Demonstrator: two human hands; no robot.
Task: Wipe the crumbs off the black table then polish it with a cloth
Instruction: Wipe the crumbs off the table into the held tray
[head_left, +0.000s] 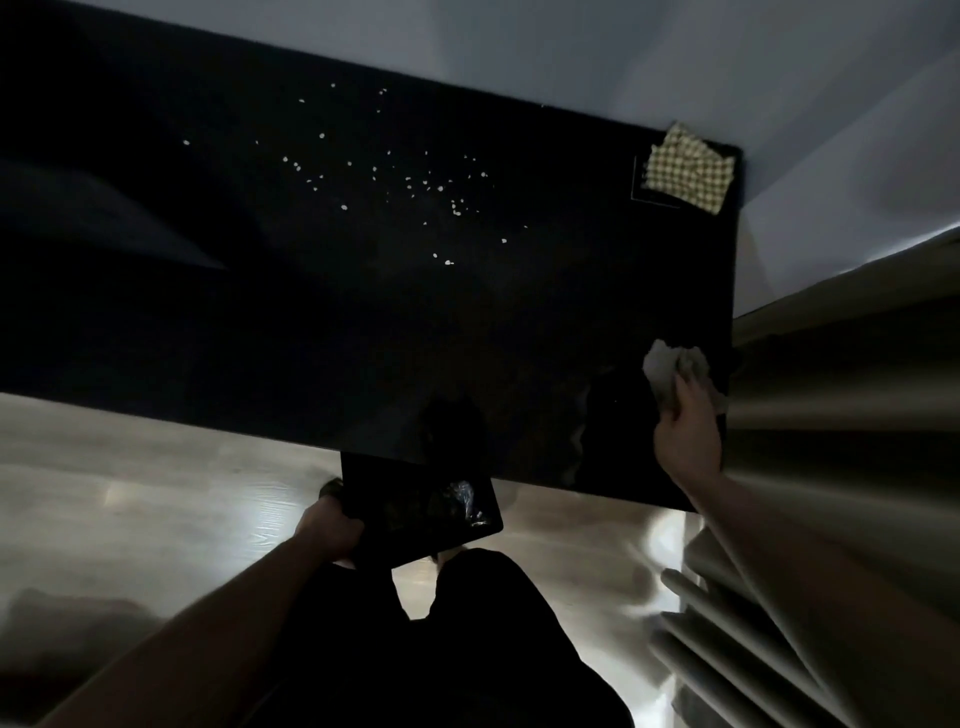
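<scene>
The right hand (688, 436) is curled over a crumpled white tissue (670, 366) and presses it on the black table (363, 322), near the right edge. The left hand (332, 530) grips a black tray (410, 499) by its left side, just under the near edge of the table. A few pale bits lie in the tray's right corner. White crumbs (415, 182) are spread across the far middle of the table. A checked cloth (691, 169) lies folded on the far right corner, well apart from both hands.
</scene>
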